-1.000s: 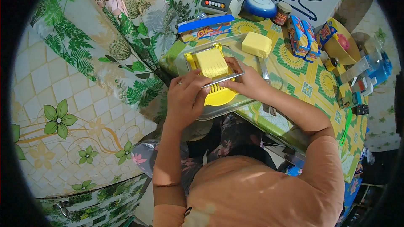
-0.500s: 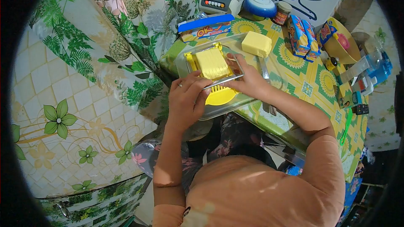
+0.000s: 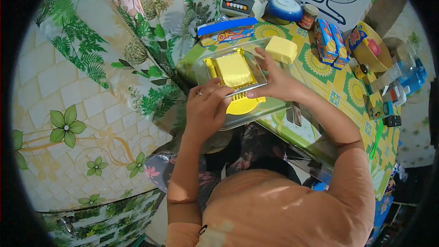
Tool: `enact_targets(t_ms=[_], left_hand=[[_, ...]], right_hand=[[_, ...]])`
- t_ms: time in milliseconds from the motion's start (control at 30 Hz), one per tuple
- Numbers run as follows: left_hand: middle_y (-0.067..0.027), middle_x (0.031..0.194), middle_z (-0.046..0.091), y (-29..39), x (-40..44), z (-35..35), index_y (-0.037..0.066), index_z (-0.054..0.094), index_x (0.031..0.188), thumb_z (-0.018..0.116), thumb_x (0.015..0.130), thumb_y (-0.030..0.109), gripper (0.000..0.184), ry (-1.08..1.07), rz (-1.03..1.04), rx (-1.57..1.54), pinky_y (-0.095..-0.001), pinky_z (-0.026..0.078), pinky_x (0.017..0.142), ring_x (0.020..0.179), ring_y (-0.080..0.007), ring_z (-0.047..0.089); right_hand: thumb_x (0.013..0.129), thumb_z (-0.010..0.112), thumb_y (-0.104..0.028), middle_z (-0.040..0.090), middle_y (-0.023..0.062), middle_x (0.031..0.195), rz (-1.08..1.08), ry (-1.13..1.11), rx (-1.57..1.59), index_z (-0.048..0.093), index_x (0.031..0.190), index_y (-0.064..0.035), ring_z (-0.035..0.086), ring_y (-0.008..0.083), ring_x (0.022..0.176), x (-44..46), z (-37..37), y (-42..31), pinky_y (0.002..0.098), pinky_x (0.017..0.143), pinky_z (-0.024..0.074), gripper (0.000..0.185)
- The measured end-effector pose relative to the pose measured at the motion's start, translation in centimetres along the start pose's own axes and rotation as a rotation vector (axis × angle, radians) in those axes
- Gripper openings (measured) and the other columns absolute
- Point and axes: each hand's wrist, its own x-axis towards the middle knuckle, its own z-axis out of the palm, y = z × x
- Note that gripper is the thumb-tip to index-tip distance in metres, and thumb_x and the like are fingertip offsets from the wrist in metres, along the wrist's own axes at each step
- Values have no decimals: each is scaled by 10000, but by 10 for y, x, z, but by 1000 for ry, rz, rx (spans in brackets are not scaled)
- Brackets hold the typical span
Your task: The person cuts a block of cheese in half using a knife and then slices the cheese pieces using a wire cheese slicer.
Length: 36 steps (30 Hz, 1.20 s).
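While the table [image 3: 334,96] carries a clear tray [image 3: 249,120], a yellow slicer [image 3: 246,105] sits over the tray between both hands, its metal frame [image 3: 247,89] barring the near end of the yellow block [image 3: 234,68] lying in it. Left grip [image 3: 206,110] curls closed on the frame's left end, right grip [image 3: 281,82] spreads wide about its right corner, firmness of contact not tellable. Block lies just ahead of the grips, long axis running away from the wearer, nearer hand unclear; second block [image 3: 281,49] just beyond the right fingers.
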Motion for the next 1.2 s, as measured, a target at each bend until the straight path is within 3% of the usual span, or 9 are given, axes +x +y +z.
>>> enact_targets(t_ms=[33,133,233,333,433,633,800,1200], left_hand=[[-10,1029,700,0,0,0,154,660,1064,681,859,119,209,0,2,6,-418,431,916,1100,-228,653],[-15,1036,702,1,0,0,149,660,1072,669,875,124,200,-9,3,10,-417,426,917,1110,-239,653],[-32,1049,705,1,-1,-1,136,663,1077,652,896,126,182,-24,-4,-1,-416,416,918,1132,-264,651],[-32,1051,704,3,-1,0,132,661,1070,653,893,126,177,-31,-7,4,-414,415,917,1138,-266,645],[-32,1053,702,3,-3,0,126,661,1058,654,889,126,169,-41,-16,11,-415,415,917,1147,-266,638],[-27,1056,697,5,-8,3,125,667,1040,657,879,121,162,-64,-28,21,-421,410,931,1161,-257,625],[-28,1067,692,6,-15,6,127,670,1044,657,875,125,169,-91,-30,54,-432,384,974,1195,-251,602],[-34,1138,628,6,-33,17,153,665,1047,658,848,114,203,-68,-47,66,-511,343,1007,1266,-237,556]], right_hand=[[796,830,-288,441,238,1435,-31,37,34,234,1507,-54,413,315,1376,-2,-1,-3,451,1111,362,957],[759,835,-318,508,175,1377,-441,102,-420,495,1382,-82,473,340,1285,-9,-13,-26,432,1042,416,747],[757,792,-306,629,101,1136,-614,114,-510,693,1103,-105,583,337,1068,-16,-10,-37,437,899,486,412],[808,743,-254,656,54,988,-515,39,-498,723,976,-117,613,287,953,-19,-7,-33,411,796,504,218],[835,707,-216,642,47,889,-515,19,-502,716,933,-115,622,278,895,-19,-8,-38,401,752,509,141],[833,699,-188,624,61,893,-517,-28,-518,707,912,-111,628,288,899,-21,-7,-37,406,751,516,111],[790,752,-162,624,71,882,-509,-47,-551,747,971,-107,627,275,882,-23,-4,-37,397,729,518,190],[754,767,-145,625,69,900,-528,-97,-607,739,937,-110,638,284,894,-23,3,-29,407,748,520,189]])
